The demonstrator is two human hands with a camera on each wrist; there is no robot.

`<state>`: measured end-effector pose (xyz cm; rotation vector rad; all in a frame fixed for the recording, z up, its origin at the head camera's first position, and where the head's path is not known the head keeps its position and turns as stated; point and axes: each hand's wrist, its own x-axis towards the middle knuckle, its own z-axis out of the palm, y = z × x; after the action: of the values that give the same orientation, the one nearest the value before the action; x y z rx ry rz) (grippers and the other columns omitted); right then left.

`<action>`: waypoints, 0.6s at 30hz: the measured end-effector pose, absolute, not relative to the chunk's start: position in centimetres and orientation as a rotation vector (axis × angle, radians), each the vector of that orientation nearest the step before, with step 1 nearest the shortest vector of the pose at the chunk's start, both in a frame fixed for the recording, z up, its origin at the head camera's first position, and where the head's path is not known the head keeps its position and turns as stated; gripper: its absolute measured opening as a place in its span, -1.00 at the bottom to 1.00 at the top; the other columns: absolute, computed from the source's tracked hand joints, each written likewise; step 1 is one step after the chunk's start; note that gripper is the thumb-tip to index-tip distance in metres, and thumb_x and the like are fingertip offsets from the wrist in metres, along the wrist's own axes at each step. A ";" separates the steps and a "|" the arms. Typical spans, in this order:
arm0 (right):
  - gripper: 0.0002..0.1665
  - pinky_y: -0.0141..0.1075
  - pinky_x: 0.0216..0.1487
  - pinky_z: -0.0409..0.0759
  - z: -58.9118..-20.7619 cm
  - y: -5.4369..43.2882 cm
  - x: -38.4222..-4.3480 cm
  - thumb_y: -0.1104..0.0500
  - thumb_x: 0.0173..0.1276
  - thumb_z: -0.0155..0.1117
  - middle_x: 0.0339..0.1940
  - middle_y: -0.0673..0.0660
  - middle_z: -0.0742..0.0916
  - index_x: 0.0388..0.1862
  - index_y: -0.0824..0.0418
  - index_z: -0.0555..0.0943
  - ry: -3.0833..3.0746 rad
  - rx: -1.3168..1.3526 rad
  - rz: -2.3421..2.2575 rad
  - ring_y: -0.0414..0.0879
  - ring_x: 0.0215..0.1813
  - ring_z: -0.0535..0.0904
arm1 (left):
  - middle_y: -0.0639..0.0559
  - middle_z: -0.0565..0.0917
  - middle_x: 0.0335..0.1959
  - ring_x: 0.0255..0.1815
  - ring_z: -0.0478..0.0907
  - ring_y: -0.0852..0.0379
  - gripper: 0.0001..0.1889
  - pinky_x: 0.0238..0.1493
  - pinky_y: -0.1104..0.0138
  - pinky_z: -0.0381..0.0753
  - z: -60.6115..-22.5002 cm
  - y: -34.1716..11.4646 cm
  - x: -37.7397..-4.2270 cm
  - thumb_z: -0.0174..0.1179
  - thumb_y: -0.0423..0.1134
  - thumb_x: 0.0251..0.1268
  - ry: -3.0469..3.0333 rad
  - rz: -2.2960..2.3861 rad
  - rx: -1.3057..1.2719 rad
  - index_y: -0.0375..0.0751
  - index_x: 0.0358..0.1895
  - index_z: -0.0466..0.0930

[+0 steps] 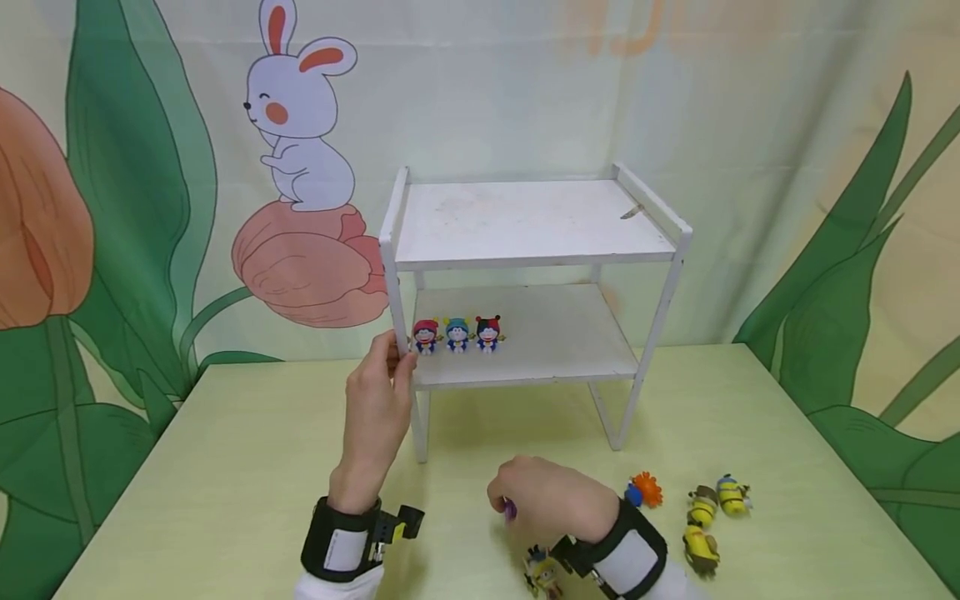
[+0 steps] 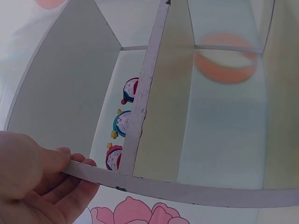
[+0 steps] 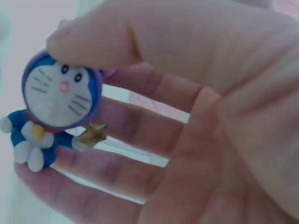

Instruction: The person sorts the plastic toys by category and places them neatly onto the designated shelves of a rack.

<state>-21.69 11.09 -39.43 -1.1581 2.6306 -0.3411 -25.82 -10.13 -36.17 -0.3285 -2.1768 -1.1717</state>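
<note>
A black wrist strap lies nearest, at the near edge of the bench, beside a small yellow toy. The right grip grasps a purple-hooded figure over the bench, on the near side of the white shelf. The thumb rests on the top of the head; the fingers extend behind the figure, and the body hangs below the thumb.

Figure appearance: round white face with blue surround, black whisker lines, pink nose; blue body, white hands and feet, red collar, yellow bell — plus a gold star at one hand.

The left grip is closed around the shelf's left upright. Three hatted figures stand in a row on the lower tier, at its left end. At the right of the bench lie an orange-and-blue toy and three yellow figures.
</note>
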 end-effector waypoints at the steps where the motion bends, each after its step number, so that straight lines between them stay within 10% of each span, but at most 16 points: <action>1: -0.78 -0.43 -0.36 0.37 -39.2 11.3 -21.7 0.42 0.10 0.30 -0.53 -0.13 0.49 -0.50 0.10 0.57 2.639 -1.181 -0.345 -0.26 -0.44 0.33 | -0.25 0.64 -0.22 -0.26 0.61 -0.07 -0.71 -0.16 0.11 0.67 -36.2 -10.1 -25.8 0.18 -0.47 0.35 -2.176 -1.171 -0.329 -0.47 0.08 0.46; 18: -0.86 -0.37 -0.23 0.56 -34.2 15.5 -22.4 0.35 0.21 0.36 -0.31 -0.07 0.69 -0.26 0.17 0.69 2.766 -1.350 -0.718 -0.22 -0.30 0.53 | -0.25 0.65 -0.20 -0.25 0.61 -0.07 -0.71 -0.13 0.11 0.67 -36.3 -10.2 -25.9 0.18 -0.45 0.34 -2.182 -1.192 -0.323 -0.47 0.08 0.47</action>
<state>-22.37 15.48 -34.25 -1.3499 2.7658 -0.7182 -25.93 -10.17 -36.26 -0.3234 -2.1824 -1.1920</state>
